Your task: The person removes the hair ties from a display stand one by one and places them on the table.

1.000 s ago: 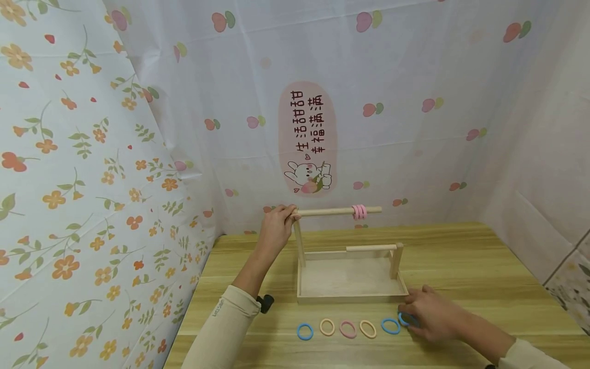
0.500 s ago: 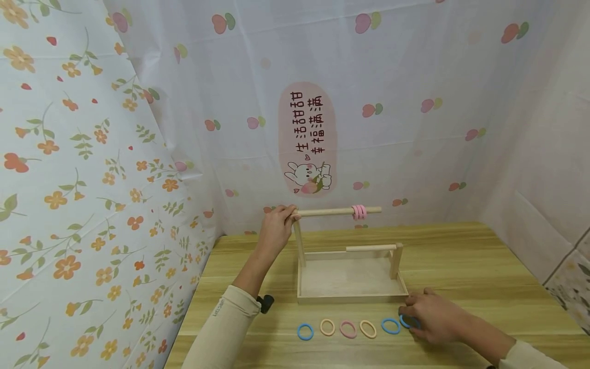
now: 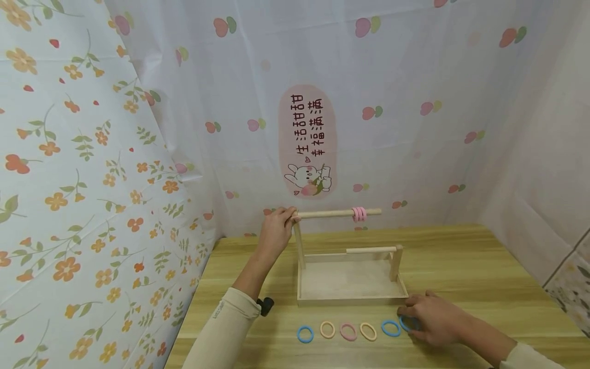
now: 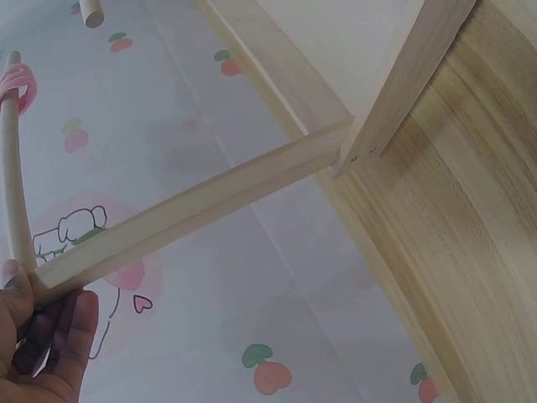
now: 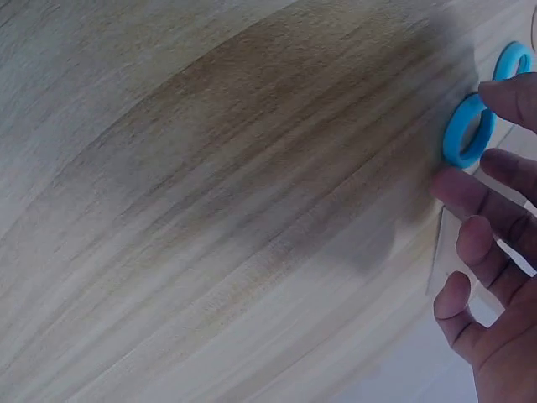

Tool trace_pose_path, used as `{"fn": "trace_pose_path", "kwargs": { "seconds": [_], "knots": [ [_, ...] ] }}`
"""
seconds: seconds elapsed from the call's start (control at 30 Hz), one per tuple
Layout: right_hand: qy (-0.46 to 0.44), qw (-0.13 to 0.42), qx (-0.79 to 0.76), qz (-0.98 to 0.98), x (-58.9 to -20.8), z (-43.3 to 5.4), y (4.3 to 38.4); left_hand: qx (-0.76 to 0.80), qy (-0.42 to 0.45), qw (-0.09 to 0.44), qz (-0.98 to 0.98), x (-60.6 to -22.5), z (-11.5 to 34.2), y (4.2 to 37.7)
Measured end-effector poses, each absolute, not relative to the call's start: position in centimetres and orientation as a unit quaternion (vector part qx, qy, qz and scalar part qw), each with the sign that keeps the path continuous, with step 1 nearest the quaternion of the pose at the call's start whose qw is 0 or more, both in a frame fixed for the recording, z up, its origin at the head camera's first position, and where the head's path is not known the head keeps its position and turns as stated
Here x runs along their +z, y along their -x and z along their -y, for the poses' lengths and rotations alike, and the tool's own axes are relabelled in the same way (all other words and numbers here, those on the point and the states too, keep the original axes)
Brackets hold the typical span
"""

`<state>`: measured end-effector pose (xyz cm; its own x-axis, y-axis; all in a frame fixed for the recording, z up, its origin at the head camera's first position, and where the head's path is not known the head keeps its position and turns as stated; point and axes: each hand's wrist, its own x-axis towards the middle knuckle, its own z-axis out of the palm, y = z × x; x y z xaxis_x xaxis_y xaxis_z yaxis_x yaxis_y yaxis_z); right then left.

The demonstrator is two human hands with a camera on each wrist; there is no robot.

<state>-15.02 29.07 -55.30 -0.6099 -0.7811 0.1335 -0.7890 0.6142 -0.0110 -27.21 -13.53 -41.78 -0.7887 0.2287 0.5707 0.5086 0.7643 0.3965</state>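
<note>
My left hand (image 3: 275, 233) pinches the top corner of a wooden stand, where the tall post (image 3: 299, 246) meets the upper dowel (image 3: 322, 214). Several pink rings (image 3: 359, 214) hang close together toward the dowel's free right end. On the table at the right, my right hand (image 3: 438, 318) lies beside a blue ring (image 5: 451, 138), its fingers loosely bent. In the right wrist view the thumb overlaps this ring's edge and other fingertips are right by it. A second blue ring (image 3: 391, 328) lies just to its left.
Leftward the row continues with a yellow ring (image 3: 368, 331), a pink ring (image 3: 348, 331), another yellow ring (image 3: 327, 329) and a blue ring (image 3: 305, 334). Behind them is the stand's shallow tray (image 3: 352, 302), with a shorter dowel (image 3: 371, 250) on its right post. Patterned curtains (image 3: 396, 154) surround the table.
The right hand has shifted very slightly, uncovering a little more of the blue ring beside it. The left hand keeps its hold on the stand.
</note>
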Motion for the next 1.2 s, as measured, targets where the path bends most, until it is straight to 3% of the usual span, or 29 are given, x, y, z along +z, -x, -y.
{"fn": "trace_pose_path", "kwargs": {
  "seconds": [0.3, 0.43, 1.2],
  "knots": [
    [-0.415, 0.018, 0.090, 0.905, -54.0, -28.5, 15.5, -0.285, 0.205, 0.261, 0.899, -42.1, 13.6, 27.3],
    [-0.410, 0.026, 0.121, 0.904, -52.6, -28.2, 16.2, -0.288, 0.203, 0.263, 0.898, -42.2, 13.7, 27.6],
    [-0.400, 0.219, 0.073, 0.887, -43.8, -28.0, 21.2, -0.293, 0.217, 0.274, 0.890, -42.2, 13.7, 27.6]
  ]
}}
